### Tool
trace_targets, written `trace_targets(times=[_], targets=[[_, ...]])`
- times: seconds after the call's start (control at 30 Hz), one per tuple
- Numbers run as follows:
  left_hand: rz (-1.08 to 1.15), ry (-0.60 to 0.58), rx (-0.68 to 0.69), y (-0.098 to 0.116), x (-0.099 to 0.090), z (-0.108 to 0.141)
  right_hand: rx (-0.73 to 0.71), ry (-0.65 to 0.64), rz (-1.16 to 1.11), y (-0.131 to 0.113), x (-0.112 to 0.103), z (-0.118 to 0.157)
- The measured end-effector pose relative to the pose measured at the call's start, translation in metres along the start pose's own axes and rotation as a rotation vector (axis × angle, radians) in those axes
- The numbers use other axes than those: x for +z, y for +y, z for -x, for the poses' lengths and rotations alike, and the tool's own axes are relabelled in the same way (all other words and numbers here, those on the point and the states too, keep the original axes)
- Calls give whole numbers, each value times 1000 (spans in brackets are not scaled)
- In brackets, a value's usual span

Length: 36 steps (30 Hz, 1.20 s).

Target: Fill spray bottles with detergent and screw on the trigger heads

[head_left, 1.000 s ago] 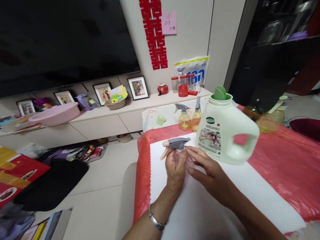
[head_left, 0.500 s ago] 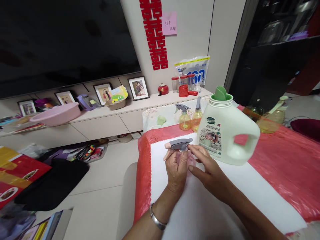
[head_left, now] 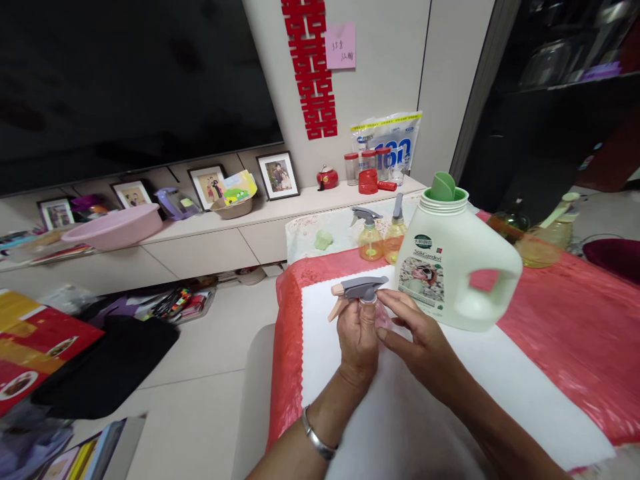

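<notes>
My left hand (head_left: 357, 340) is wrapped around the neck of a small pink spray bottle (head_left: 384, 316), its thumb just under the collar. The bottle's grey spray head (head_left: 361, 288) has a peach nozzle and trigger, both pointing left. My right hand (head_left: 413, 327) is at the bottle's right side, fingertips at the back of the spray head and thumb against the body. Between both hands most of the bottle is hidden. Just beyond my right hand stands a large pale green jug (head_left: 457, 267) with a green cup (head_left: 443, 187) set in its mouth.
Two yellow spray bottles (head_left: 371, 243) stand behind the jug's left side. A white sheet (head_left: 320, 353) lies over the red table cover (head_left: 570, 333). At the right is another yellowish spray bottle (head_left: 547, 237). A low cabinet (head_left: 210, 243) with jars and photo frames runs along the wall.
The spray bottle and my left hand have shifted very slightly to the right. My right hand stays against the bottle, with its fingers in nearly the same place.
</notes>
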<state>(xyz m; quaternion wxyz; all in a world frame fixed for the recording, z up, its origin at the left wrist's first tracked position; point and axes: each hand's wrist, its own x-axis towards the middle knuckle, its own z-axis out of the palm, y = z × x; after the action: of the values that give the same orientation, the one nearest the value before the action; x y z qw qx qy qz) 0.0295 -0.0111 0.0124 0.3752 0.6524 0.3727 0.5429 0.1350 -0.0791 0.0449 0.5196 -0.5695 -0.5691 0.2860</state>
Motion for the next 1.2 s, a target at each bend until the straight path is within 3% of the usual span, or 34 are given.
trace_targets(times=[0.63, 0.97, 1.2], targets=[[144, -80, -25, -2, -2, 4, -86, 3, -20, 9, 0, -19], [75, 4, -52, -5, 0, 5, -227, 155, -4, 10, 10, -21], [224, 45, -137, -5, 3, 6, -222, 209, 12, 11, 14, -21]])
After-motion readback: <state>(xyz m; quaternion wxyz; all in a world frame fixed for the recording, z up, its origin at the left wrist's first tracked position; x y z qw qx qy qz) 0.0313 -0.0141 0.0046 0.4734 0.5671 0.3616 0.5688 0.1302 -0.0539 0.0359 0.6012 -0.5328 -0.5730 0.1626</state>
